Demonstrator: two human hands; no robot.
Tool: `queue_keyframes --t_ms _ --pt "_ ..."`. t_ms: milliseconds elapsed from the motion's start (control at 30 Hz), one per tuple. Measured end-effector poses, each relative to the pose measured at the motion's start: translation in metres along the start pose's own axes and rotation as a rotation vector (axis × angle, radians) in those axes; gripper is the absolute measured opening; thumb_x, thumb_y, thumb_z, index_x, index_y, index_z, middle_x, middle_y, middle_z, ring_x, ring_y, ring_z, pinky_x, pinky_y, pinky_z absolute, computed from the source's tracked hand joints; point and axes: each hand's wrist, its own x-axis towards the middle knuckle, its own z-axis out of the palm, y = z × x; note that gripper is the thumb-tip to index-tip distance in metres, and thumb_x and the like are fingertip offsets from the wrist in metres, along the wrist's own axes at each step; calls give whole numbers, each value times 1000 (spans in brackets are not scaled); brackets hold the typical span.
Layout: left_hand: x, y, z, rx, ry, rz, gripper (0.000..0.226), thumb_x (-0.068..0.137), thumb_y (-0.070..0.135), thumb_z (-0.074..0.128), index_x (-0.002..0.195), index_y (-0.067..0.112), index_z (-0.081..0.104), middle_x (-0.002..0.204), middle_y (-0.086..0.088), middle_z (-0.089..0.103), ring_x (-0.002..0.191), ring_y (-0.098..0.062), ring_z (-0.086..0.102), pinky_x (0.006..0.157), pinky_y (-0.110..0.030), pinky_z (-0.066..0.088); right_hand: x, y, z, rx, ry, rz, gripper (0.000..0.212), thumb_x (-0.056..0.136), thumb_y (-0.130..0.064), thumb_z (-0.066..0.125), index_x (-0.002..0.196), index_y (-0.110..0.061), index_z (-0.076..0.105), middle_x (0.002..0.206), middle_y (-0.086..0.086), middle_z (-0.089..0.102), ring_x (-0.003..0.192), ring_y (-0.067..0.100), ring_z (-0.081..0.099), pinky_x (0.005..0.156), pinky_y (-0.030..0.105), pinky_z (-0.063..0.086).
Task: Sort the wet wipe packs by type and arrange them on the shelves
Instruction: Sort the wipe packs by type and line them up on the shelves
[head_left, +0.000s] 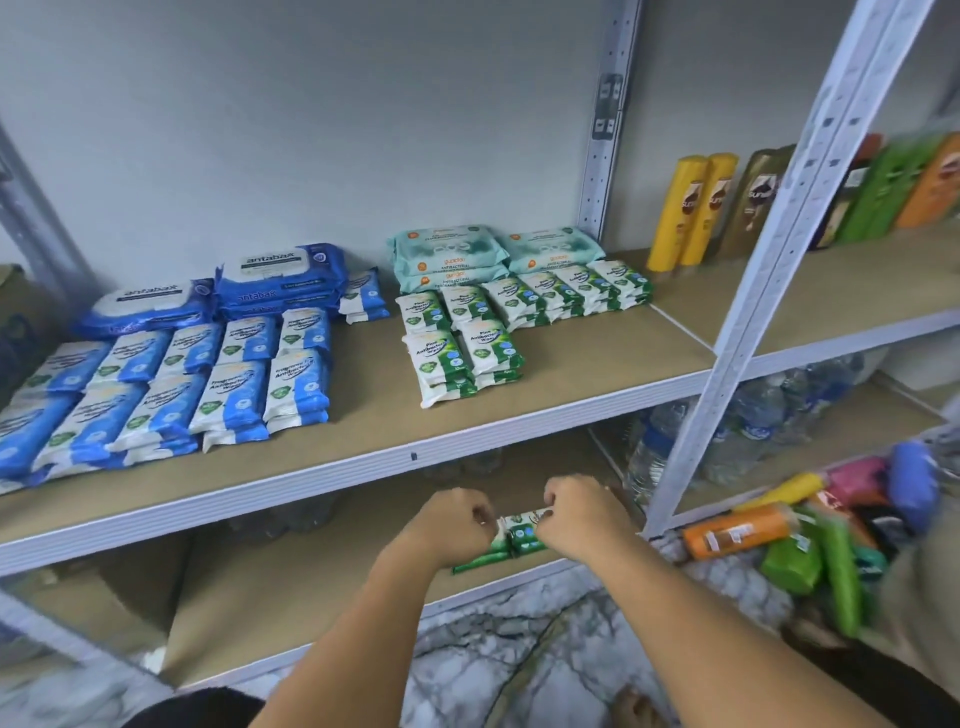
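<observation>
Head view showed left hand (457, 525) and right hand (579, 514), fingers curled, pinching opposite ends of green wipe packs (522, 534).

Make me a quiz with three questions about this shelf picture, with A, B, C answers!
1. Where do the blue packs lie on the upper shelf?
A. its left part
B. its right part
C. hanging off the front edge

2. How many yellow bottles are in view?
A. one
B. two
C. six

3. What are the left hand and right hand doing?
A. hanging empty
B. gripping green packs together
C. lifting a bottle

Answers:
1 A: the blue packs fill the shelf's left part.
2 B: two yellow bottles stand side by side.
3 B: both hands' fingers curl on the green packs.
</observation>
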Motion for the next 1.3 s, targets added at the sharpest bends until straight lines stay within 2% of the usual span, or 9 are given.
queue_keyframes --t_ms 200,267,400,467,600,800,933,1100,1300 --pt "52 -43 29 -167 -4 -206 43 77 35 47 110 21 71 116 -4 71 108 -27 65 90 -31 52 48 29 36 56 -172 219 25 75 -30 62 94 -13 65 96 9 67 98 29 67 79 28 53" --pt "71 -62 48 -191 11 -254 56 73 38 40 117 18 68 122 -4 68 107 -26 63 90 -29 51 70 37 63 205 -227 324 27 74 -33 61 89 -10 63 91 11 62 99 31 67 74 28 50" --pt "113 -107 89 -163 -21 -344 37 99 21 50 135 13 59 139 -8 59 119 -25 59 95 -24 45 116 63 136 577 -269 599 32 87 -28 61 107 -3 66 108 15 71 96 31 70 81 40 60" --pt "132 -128 109 -144 1 -358 40 98 22 54 138 17 57 142 -8 56 121 -27 58 98 -27 45 134 74 168 754 -272 763 34 93 -30 60 114 -5 64 108 13 69 85 28 70 67 36 59" --pt "174 -156 133 -92 4 -353 48 93 22 56 141 20 53 140 -12 57 119 -31 59 99 -33 48 169 78 215 1004 -234 974 46 89 -53 64 113 -14 59 107 9 62 87 27 67 60 33 57" --pt "206 -159 152 41 -166 -392 71 67 40 43 138 37 52 132 -6 61 117 -35 55 101 -44 49 211 76 256 988 -161 1010 70 52 -61 57 103 -14 66 110 10 67 98 31 67 89 43 59" --pt "203 -160 150 -32 -184 -429 74 59 35 45 131 33 61 121 -3 67 112 -29 61 96 -38 54 211 67 251 1038 -138 1050 61 61 -62 69 102 -17 62 89 2 57 63 20 56 56 30 54" --pt "186 -172 159 -183 -203 -461 68 61 38 48 127 34 64 108 0 73 99 -24 66 86 -29 53 213 63 253 986 -14 990 78 54 -57 75 114 -9 63 81 0 57 75 24 61 85 39 60" --pt "166 -165 175 -336 18 -557 62 66 36 44 118 9 66 113 -18 68 106 -39 60 88 -35 50 204 66 260 995 24 931 64 70 -45 83 119 -10 59 112 -1 63 89 24 56 82 33 49"
